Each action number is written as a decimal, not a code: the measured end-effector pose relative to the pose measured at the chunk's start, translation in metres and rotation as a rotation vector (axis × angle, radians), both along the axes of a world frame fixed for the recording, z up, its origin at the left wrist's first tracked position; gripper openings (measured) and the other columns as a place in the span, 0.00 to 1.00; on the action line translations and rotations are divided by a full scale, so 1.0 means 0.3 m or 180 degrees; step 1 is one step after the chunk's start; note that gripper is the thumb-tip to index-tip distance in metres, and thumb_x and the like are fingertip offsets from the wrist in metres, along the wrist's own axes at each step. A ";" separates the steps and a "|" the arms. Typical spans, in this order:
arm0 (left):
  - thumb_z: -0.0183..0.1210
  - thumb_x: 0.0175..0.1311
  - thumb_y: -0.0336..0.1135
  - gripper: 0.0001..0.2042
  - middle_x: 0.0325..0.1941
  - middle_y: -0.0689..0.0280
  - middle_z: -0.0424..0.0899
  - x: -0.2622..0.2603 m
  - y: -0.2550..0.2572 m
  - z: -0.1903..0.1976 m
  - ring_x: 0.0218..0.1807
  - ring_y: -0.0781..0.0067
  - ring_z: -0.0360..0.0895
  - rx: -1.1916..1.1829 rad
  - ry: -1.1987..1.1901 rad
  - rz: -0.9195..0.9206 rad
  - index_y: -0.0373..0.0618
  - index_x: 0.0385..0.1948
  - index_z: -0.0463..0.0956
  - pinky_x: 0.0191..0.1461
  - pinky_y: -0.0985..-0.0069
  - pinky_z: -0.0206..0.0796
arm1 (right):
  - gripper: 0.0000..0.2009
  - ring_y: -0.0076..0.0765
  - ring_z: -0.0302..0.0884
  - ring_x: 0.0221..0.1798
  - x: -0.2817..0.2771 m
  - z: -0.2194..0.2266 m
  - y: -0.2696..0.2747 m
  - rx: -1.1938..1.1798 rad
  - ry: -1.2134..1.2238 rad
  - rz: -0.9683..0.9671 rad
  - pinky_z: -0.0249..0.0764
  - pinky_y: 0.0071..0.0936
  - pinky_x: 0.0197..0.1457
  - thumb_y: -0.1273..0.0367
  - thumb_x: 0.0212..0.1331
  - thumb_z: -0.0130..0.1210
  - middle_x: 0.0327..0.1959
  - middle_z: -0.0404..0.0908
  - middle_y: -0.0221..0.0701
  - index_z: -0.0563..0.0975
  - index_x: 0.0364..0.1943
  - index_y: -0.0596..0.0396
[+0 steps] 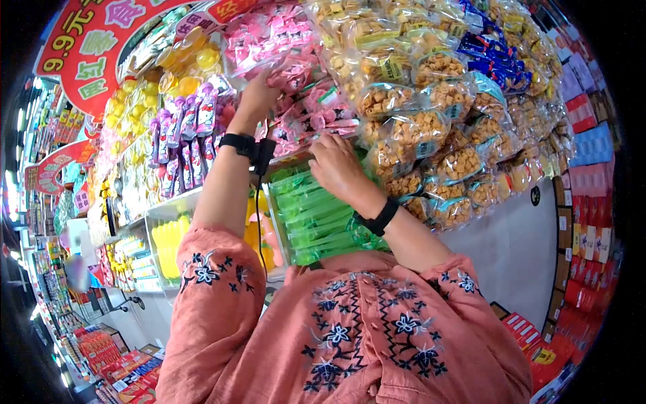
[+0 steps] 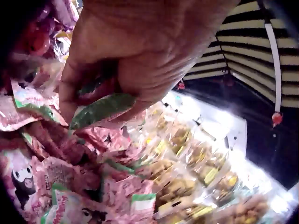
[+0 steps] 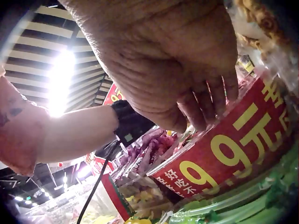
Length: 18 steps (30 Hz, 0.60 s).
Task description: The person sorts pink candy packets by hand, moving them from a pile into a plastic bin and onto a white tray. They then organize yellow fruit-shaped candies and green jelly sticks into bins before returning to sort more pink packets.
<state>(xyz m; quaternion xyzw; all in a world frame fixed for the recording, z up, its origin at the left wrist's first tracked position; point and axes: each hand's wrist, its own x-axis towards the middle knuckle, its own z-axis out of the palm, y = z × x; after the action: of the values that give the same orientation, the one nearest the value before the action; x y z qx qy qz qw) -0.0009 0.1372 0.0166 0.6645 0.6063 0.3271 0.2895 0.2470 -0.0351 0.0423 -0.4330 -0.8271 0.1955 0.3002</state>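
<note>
A slippery wrapper could let the green-edged packet [image 2: 100, 111], pinched in the left hand [image 2: 140, 42] above the pink packets [image 2: 60, 175], drop, while the right hand [image 3: 173, 65] lies slightly spread at the red sign [image 3: 229, 149].

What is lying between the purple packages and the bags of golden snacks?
Pink packages lie between the purple packages and the bags of golden snacks, with the left hand among them. The head view shows this.

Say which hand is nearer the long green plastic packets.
Right. The right hand is just above the green packets; the left hand is farther up, among the shiny pink packets.
</note>
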 end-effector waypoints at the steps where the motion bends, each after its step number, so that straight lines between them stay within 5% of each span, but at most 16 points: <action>1: 0.60 0.64 0.32 0.19 0.38 0.64 0.80 -0.014 -0.021 0.058 0.39 0.67 0.78 -0.0146 -0.0602 -0.0370 0.45 0.58 0.76 0.43 0.72 0.70 | 0.10 0.54 0.72 0.57 0.000 -0.005 0.002 -0.0019 -0.0017 0.0000 0.68 0.47 0.63 0.70 0.55 0.61 0.46 0.77 0.43 0.78 0.39 0.59; 2: 0.58 0.64 0.25 0.19 0.33 0.77 0.75 -0.028 -0.043 0.118 0.35 0.82 0.73 -0.0357 -0.1207 -0.0717 0.38 0.58 0.75 0.39 0.81 0.66 | 0.10 0.53 0.72 0.56 -0.001 -0.011 0.003 0.0048 0.0016 -0.0007 0.68 0.47 0.62 0.70 0.55 0.61 0.46 0.77 0.42 0.79 0.39 0.59; 4: 0.54 0.64 0.20 0.20 0.33 0.81 0.67 -0.050 -0.152 0.242 0.33 0.89 0.65 -0.0577 -0.1968 -0.1015 0.34 0.59 0.73 0.37 0.87 0.60 | 0.10 0.51 0.72 0.56 -0.003 -0.022 0.006 0.0182 0.0090 -0.0010 0.69 0.46 0.62 0.69 0.55 0.61 0.46 0.78 0.41 0.80 0.38 0.59; 6: 0.53 0.63 0.18 0.22 0.34 0.79 0.66 -0.010 -0.349 0.381 0.35 0.89 0.63 -0.0110 -0.1539 -0.0063 0.34 0.62 0.72 0.38 0.88 0.58 | 0.11 0.52 0.73 0.56 0.003 0.001 0.008 0.0039 -0.0041 0.0034 0.69 0.47 0.61 0.69 0.55 0.62 0.46 0.78 0.42 0.80 0.40 0.59; 7: 0.54 0.63 0.17 0.28 0.53 0.71 0.80 -0.078 -0.415 0.424 0.50 0.80 0.75 -0.0219 -0.0761 0.0089 0.41 0.67 0.68 0.56 0.81 0.67 | 0.11 0.52 0.73 0.56 0.001 0.003 0.012 0.0015 -0.0077 0.0048 0.70 0.47 0.61 0.68 0.55 0.62 0.45 0.78 0.42 0.80 0.40 0.59; 10: 0.57 0.66 0.21 0.25 0.51 0.71 0.80 -0.224 -0.632 0.439 0.51 0.82 0.74 0.0148 -0.0688 0.0232 0.41 0.67 0.69 0.53 0.81 0.68 | 0.11 0.51 0.74 0.54 -0.006 -0.010 0.016 0.0052 -0.0086 0.0087 0.71 0.48 0.59 0.68 0.55 0.62 0.44 0.79 0.42 0.80 0.39 0.59; 12: 0.55 0.68 0.20 0.24 0.50 0.72 0.79 -0.235 -0.798 0.494 0.49 0.83 0.74 0.0136 0.0201 0.0962 0.40 0.67 0.68 0.51 0.82 0.69 | 0.10 0.51 0.74 0.54 -0.007 -0.014 0.020 0.0125 -0.0191 0.0095 0.71 0.48 0.58 0.67 0.55 0.61 0.44 0.79 0.42 0.80 0.38 0.58; 16: 0.51 0.68 0.15 0.24 0.48 0.73 0.78 -0.463 -1.056 0.358 0.45 0.83 0.74 -0.0551 0.1215 0.1381 0.41 0.66 0.69 0.43 0.86 0.66 | 0.10 0.52 0.74 0.54 -0.013 -0.015 0.034 0.0047 -0.0300 0.0120 0.70 0.49 0.59 0.66 0.57 0.61 0.45 0.79 0.43 0.80 0.39 0.57; 18: 0.54 0.69 0.21 0.23 0.50 0.69 0.81 -0.487 -1.142 0.301 0.43 0.80 0.76 -0.0843 0.1047 0.1492 0.43 0.66 0.69 0.40 0.84 0.67 | 0.13 0.54 0.74 0.54 -0.012 -0.017 0.047 -0.0030 -0.0288 0.0134 0.70 0.51 0.59 0.66 0.57 0.61 0.47 0.79 0.45 0.80 0.43 0.58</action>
<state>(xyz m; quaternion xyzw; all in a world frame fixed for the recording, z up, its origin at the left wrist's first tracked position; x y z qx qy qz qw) -0.1470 -0.2055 0.1068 0.5071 0.8190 0.1913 0.1884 0.2433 -0.0209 0.0373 -0.4253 -0.8479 0.1858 0.2564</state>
